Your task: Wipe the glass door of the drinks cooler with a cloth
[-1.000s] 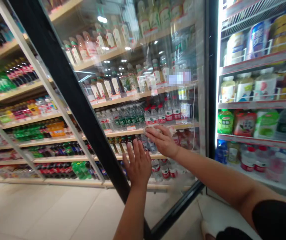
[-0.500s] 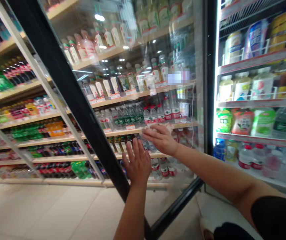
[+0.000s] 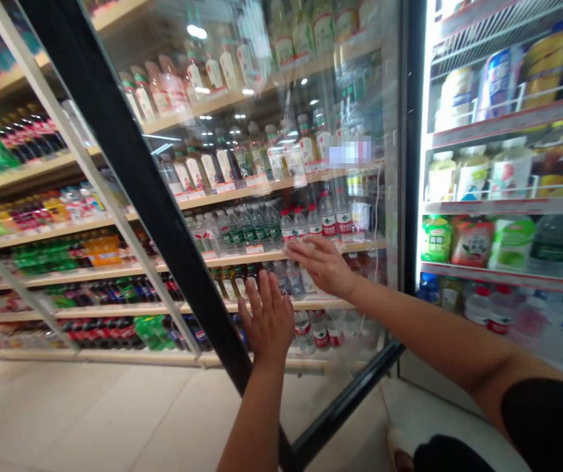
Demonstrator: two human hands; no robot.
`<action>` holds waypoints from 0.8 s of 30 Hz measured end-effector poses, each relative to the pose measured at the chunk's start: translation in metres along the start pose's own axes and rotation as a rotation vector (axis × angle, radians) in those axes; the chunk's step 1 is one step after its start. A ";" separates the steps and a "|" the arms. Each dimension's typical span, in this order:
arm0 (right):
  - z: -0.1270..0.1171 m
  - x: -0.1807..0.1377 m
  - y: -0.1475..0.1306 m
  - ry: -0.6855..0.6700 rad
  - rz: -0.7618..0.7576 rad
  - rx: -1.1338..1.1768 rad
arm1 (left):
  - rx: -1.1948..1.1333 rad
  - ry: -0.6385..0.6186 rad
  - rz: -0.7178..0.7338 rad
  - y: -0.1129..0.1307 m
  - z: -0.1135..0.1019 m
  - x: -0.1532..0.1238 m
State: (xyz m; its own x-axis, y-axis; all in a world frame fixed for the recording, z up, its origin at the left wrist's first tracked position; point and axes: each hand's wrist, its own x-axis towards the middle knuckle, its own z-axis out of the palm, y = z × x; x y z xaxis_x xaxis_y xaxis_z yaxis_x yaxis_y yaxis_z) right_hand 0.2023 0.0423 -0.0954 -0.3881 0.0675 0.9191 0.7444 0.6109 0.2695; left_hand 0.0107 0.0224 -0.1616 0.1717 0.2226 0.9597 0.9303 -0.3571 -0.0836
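Note:
A glass cooler door [image 3: 242,72] in a black frame stands swung open before me. Against its pane, near the black edge, lies my left hand [image 3: 267,321], flat with fingers spread and holding nothing. Higher up and to its right is my right hand [image 3: 328,267], fingers stretched toward the left over the glass. A pale, crumpled cloth [image 3: 291,248] shows in part at those fingers, mostly hidden by the hand; whether it is fabric or paper I cannot tell.
Through the pane, shelves of bottled drinks [image 3: 246,226] are visible. More drink shelves [image 3: 65,259] run along the left above the tiled floor [image 3: 89,406]. At right, the lit cooler [image 3: 507,206] holds bottles and pouches. The door's black bottom rail [image 3: 350,400] crosses near my feet.
My right hand has shifted slightly up and to the right across the glass with the cloth. My left hand has stayed flat in nearly the same spot. The view has moved a little.

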 end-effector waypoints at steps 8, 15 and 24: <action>0.004 -0.017 -0.010 0.057 0.074 -0.011 | 0.021 0.008 0.016 0.001 -0.001 0.000; -0.003 0.012 -0.002 0.090 0.118 0.015 | 0.034 0.025 0.032 0.002 -0.002 0.000; 0.011 -0.019 -0.025 0.037 0.037 0.019 | 0.045 0.031 0.028 0.003 -0.003 -0.003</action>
State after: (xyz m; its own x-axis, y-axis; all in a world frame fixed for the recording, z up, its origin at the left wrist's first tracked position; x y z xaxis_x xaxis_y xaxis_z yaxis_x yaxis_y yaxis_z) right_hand 0.1853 0.0346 -0.1225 -0.3399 0.0611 0.9385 0.7476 0.6230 0.2302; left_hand 0.0123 0.0175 -0.1634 0.1890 0.1848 0.9644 0.9390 -0.3214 -0.1224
